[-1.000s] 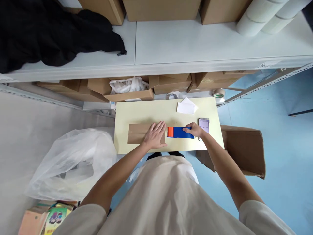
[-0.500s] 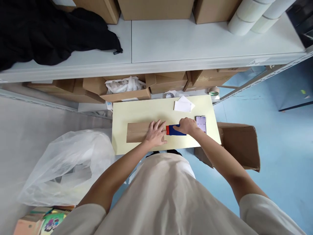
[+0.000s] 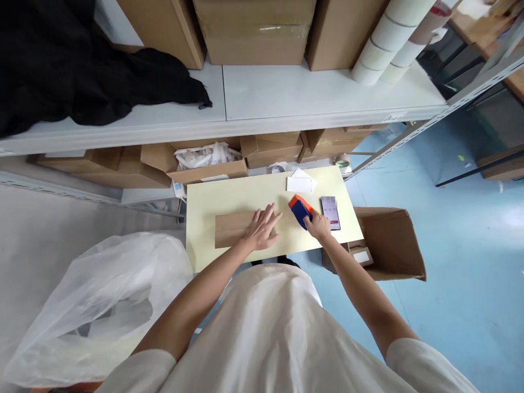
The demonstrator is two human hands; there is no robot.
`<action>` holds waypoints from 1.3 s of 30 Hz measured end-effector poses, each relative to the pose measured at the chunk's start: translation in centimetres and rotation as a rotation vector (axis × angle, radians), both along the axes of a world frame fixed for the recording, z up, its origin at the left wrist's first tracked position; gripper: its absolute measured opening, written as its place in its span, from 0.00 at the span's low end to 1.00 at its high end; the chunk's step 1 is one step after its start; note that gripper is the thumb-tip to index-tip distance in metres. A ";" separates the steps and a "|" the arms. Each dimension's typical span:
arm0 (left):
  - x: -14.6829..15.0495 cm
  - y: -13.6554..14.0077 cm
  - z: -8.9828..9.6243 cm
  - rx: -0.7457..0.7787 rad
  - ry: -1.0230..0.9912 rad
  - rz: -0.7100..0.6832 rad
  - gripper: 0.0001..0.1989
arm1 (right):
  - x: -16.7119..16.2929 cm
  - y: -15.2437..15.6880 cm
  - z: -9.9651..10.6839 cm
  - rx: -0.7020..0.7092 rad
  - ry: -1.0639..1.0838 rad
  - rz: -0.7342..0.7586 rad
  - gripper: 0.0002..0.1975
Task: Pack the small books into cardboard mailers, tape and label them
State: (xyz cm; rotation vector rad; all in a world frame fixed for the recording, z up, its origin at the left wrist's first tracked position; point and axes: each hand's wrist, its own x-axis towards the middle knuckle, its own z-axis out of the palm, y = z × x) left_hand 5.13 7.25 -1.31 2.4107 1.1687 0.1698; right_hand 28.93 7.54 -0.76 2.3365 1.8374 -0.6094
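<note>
A long flat cardboard box (image 3: pixel 231 229) lies on the pale yellow table (image 3: pixel 213 195). My left hand (image 3: pixel 262 228) rests on its right end with the fingers spread, covering that end. To the right of the box, my right hand (image 3: pixel 318 224) is closed around a blue and orange tape dispenser (image 3: pixel 301 212), which is tilted and apart from the box. Just right of that hand lies a phone (image 3: pixel 329 213) with a lit screen. Several white paper slips (image 3: pixel 301 182) lie at the table's back edge.
Behind the table runs a metal shelf (image 3: pixel 327 103) with cardboard boxes (image 3: pixel 254 38), white rolls (image 3: pixel 385 43) and black cloth (image 3: pixel 102 71). An open carton (image 3: pixel 393 245) stands right of the table. A clear plastic bag (image 3: pixel 110 305) bulges on the left. Tape rolls (image 3: pixel 342 160) sit below the shelf.
My right hand has lifted the tape dispenser away from the box's right end and turned it. My left hand stays on the box, fingers more spread. The head view has shifted.
</note>
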 end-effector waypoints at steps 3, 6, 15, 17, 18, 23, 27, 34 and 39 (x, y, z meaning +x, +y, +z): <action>-2.1 -0.1 0.0 0.025 -0.065 0.086 0.34 | -0.5 -1.5 -2.0 -0.054 0.020 -0.067 0.18; -5.2 -0.7 0.0 0.101 -0.022 0.221 0.32 | -1.3 -2.8 -3.9 -0.040 0.015 -0.044 0.18; -14.5 -6.2 -4.6 -0.201 -0.257 0.695 0.50 | -2.6 -5.7 -6.3 0.096 0.022 -0.001 0.29; -15.3 -6.9 -5.5 -0.262 -0.276 0.672 0.55 | -3.1 -6.1 -5.8 0.243 0.035 0.056 0.35; -15.4 -7.0 -5.8 -0.271 -0.289 0.661 0.58 | -3.5 -6.2 -5.5 0.296 0.085 0.121 0.38; -15.0 -6.5 -6.4 -0.265 -0.410 0.605 0.54 | -6.9 -5.9 -5.2 0.287 0.520 0.348 0.48; -14.5 -5.4 -6.4 -0.300 -0.566 0.649 0.42 | -9.5 -5.3 -5.5 0.205 0.897 0.175 0.42; -14.6 -2.9 -5.9 -0.444 -0.892 0.962 0.34 | -10.7 -1.7 -2.5 0.134 1.044 -0.212 0.27; -14.4 -0.3 -6.1 -0.533 -0.920 1.050 0.25 | -11.9 1.3 -0.9 0.021 0.811 -0.318 0.21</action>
